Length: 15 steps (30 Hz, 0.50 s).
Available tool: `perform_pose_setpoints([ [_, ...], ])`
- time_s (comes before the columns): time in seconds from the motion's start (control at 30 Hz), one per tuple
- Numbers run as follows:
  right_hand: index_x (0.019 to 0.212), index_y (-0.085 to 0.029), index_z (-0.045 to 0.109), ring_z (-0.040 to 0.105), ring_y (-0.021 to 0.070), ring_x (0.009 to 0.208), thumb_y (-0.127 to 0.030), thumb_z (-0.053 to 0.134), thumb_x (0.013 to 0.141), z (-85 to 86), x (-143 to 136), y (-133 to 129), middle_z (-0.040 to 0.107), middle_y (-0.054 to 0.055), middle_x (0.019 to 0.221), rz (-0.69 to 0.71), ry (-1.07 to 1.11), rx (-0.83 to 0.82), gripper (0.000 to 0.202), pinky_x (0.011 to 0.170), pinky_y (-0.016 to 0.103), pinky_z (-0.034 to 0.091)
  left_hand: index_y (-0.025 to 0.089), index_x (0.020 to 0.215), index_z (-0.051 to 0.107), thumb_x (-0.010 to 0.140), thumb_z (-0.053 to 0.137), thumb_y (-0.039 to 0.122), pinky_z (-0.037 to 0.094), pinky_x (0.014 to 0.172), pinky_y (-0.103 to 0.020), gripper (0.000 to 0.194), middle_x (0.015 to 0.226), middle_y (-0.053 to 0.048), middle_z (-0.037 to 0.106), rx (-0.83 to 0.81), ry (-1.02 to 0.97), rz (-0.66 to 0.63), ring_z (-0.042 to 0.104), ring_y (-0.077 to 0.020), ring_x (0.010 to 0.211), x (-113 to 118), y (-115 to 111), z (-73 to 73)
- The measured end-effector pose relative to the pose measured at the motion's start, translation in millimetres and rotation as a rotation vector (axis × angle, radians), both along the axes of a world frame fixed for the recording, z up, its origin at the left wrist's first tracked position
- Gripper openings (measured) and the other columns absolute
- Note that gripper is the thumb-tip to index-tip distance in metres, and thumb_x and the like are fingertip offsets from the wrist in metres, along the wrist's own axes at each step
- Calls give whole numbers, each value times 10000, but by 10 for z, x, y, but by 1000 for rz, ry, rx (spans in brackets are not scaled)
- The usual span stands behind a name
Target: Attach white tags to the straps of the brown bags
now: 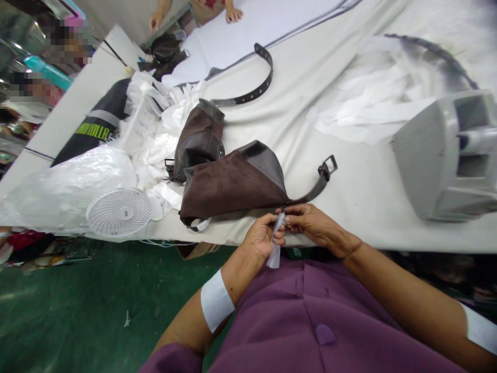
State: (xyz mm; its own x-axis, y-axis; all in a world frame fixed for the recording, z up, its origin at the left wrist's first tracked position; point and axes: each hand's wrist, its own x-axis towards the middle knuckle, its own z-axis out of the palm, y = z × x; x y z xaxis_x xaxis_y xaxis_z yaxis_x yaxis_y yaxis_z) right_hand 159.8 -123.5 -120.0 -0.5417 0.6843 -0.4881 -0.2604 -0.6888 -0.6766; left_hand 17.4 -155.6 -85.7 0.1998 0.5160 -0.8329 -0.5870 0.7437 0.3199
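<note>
A brown bag point(229, 186) with dark leather-like panels lies on its side along the near table edge. From its right end a strap point(312, 191) with a metal buckle curls over the table. At that same end my left hand point(267, 233) pinches a strip of thin white wrapping point(275, 254), which hangs down past the table edge. My right hand point(310, 223) is closed at the top of the strip, beside a small dark metal piece on the bag. What its fingertips grip is too small to make out. Behind lies a second brown bag point(200, 134) with a punched strap point(256, 90).
A white fan point(119, 212) lies at the left beside clear plastic point(70, 181) and crumpled white paper point(155, 150). A grey tape dispenser point(430, 160) stands at the right, near white sheets point(361, 114). Another person's hand point(233, 13) rests at the far table edge.
</note>
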Motion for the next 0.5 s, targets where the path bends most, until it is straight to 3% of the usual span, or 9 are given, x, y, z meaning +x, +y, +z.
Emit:
perform_pose_setpoints([
  [0.2,798,-135,708,481,66,495,-240,776,571,4,-37,-25,624,-3,611,-57,12,19,259,492,201,389,141,718,555,681,583,215,211,384,-170,87,511,26,468,52,99,0,333,-39,381,54,10,45],
  [0.5,791,-138,675,475,75,480,-300,770,596,38,-136,-120,617,-4,601,-165,-38,34,270,466,207,366,166,617,475,661,616,275,198,417,-191,184,513,33,491,396,533,28,351,-43,414,96,-85,-89],
])
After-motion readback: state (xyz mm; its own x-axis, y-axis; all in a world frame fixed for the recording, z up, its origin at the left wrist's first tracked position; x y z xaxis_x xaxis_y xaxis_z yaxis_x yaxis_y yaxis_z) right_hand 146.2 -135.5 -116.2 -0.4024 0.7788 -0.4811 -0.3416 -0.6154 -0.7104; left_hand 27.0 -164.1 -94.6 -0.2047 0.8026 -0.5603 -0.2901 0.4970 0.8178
